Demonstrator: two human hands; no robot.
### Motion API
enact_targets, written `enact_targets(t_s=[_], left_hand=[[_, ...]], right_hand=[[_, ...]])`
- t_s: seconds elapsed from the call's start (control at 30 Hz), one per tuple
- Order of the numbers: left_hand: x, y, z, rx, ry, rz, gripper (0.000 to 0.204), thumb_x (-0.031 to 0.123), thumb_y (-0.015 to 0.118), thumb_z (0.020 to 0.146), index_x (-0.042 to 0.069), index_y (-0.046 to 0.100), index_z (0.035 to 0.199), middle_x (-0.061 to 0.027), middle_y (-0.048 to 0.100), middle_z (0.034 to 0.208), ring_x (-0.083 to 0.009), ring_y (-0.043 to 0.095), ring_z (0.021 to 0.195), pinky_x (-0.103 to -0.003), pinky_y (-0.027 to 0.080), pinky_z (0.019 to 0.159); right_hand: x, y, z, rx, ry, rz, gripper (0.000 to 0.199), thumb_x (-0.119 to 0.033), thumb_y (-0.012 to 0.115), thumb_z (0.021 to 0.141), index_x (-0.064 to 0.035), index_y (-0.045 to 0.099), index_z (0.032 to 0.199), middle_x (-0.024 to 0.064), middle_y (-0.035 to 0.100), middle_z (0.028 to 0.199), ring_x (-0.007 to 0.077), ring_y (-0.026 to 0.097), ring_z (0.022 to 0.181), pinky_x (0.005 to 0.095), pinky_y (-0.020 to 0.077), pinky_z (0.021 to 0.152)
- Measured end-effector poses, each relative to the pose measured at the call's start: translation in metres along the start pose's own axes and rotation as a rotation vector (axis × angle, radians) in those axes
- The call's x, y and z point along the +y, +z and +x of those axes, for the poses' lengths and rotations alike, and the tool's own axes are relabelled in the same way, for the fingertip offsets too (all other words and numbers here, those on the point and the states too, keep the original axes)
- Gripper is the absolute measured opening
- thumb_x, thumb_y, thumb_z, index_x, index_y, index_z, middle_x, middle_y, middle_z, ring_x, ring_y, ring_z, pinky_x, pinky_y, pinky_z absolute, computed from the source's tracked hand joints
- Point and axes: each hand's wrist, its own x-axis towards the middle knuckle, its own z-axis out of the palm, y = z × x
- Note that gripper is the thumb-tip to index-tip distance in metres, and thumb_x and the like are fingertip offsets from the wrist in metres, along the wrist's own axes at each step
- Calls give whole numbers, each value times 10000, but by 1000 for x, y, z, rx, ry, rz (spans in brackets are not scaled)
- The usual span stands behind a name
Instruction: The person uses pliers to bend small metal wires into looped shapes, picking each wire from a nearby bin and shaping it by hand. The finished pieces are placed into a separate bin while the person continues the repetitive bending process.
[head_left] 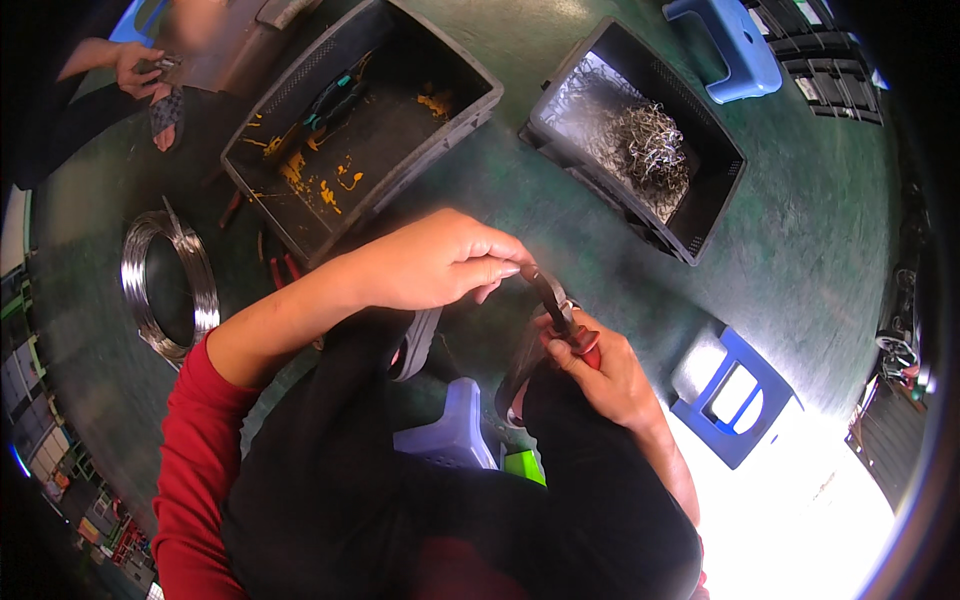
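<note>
My right hand (612, 375) is wrapped round red-handled pliers (552, 298), whose dark jaws point up and to the left. At the tip of those jaws, the thumb and forefinger of my left hand (435, 262) are pinched together. Whatever they hold there is too small to make out. Both hands are above my knees. Left of my left forearm, a coil of shiny metal wire (208, 290) lies on the green floor. Just behind that forearm is a tool with red handles (284, 270), partly hidden.
Ahead stands a black crate (420, 165) with yellow-orange stains and a teal-handled tool. Another crate (640, 232), farther right, holds tangled metal wire pieces (655, 145). Blue stools stand at the far right (745, 60) and near right (735, 395). A co-worker's hand (135, 70) shows at upper left.
</note>
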Motion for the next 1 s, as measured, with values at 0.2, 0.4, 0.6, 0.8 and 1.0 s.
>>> enact_targets(t_s=[0.2,0.4,0.6,0.8,1.0], left_hand=[[3,2,2,23,41,24,243,95,510,969,-35,633,1134,-75,596,676,-142,571,636,-283,456,627],[1,1,4,2,36,-77,249,104,501,981,-32,627,1147,-43,571,678,-116,542,653,-269,447,646],[0,-1,2,3,31,-80,249,106,497,983,-30,628,1145,-37,563,676,-106,531,655,-260,440,648],[2,9,-2,112,51,4,212,78,490,964,-27,633,1079,-68,561,656,-135,551,616,-282,443,611],[2,22,3,231,102,120,186,66,495,954,-15,641,1037,-87,560,633,-156,552,568,-305,437,568]], right_hand=[[0,-2,-2,-8,29,32,321,-137,558,972,-3,554,1263,62,626,1039,125,579,934,288,469,872],[1,-2,-4,-40,-24,136,359,-114,545,971,20,519,1304,90,631,1085,142,595,1018,304,452,954],[-1,-1,-2,-27,-25,67,360,-127,559,970,8,528,1302,84,644,1064,138,600,1005,297,453,935],[1,2,1,56,20,3,305,-155,571,970,-22,584,1244,50,653,993,109,577,887,267,461,811],[0,4,-1,217,-32,-96,256,-185,593,960,-6,624,1140,43,616,816,110,522,737,281,457,725]])
